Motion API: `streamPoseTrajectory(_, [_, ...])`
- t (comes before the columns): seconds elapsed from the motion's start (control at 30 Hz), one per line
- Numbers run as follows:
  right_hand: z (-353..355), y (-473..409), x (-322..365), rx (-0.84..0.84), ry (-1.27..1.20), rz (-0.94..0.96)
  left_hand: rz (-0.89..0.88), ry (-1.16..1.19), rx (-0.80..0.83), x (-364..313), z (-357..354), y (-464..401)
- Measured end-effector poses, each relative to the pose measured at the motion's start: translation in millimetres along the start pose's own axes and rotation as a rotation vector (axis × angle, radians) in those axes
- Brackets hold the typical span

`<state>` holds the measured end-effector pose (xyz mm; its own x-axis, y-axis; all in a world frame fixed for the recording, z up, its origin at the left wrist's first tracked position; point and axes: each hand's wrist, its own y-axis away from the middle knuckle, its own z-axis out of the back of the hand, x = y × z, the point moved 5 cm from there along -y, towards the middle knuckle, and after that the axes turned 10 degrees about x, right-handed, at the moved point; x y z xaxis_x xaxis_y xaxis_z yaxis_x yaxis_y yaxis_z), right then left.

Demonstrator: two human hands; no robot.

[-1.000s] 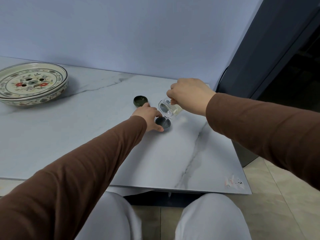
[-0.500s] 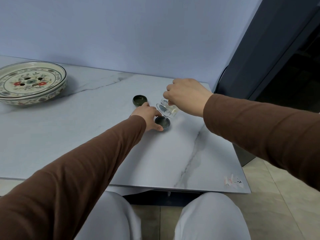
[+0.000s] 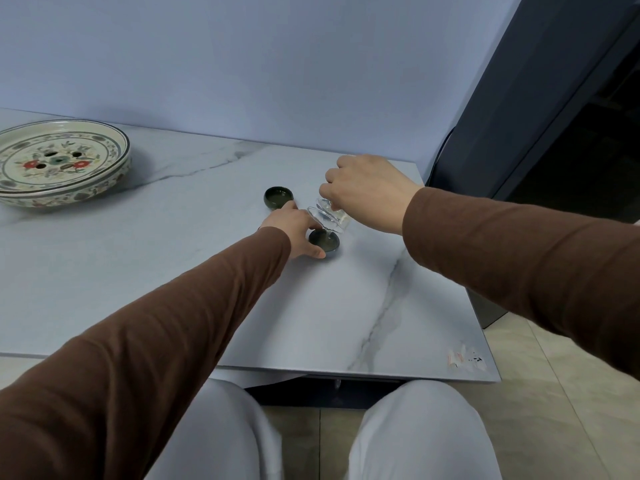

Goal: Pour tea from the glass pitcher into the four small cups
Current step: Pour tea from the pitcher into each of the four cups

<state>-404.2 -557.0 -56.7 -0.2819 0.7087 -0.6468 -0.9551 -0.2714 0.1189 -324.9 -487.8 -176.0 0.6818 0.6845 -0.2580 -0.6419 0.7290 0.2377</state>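
tipping the glass pitcher, the right hand clasps it, spout toward seven o'clock over the near cup. the left hand pinches that cup; the far cup sits at eleven o'clock.

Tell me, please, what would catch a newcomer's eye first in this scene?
The two hands meet mid-table: the right hand tips a glass pitcher over a dark cup that the left hand steadies. A second dark cup stands just behind, and a floral painted dish sits far left.

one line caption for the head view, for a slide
Right hand tips glass pitcher over a dark cup steadied by left hand.
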Motion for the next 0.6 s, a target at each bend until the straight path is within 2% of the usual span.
streamPoseTrajectory(0.33, [-0.7,1.6,3.0,0.011,0.015,0.01,0.005,0.022,0.003,0.8,-1.0,1.0])
streamPoseTrajectory(0.6, [-6.5,5.2,-2.3,-0.008,-0.089,-0.028,-0.007,-0.007,0.007,1.5,-1.8,-2.2])
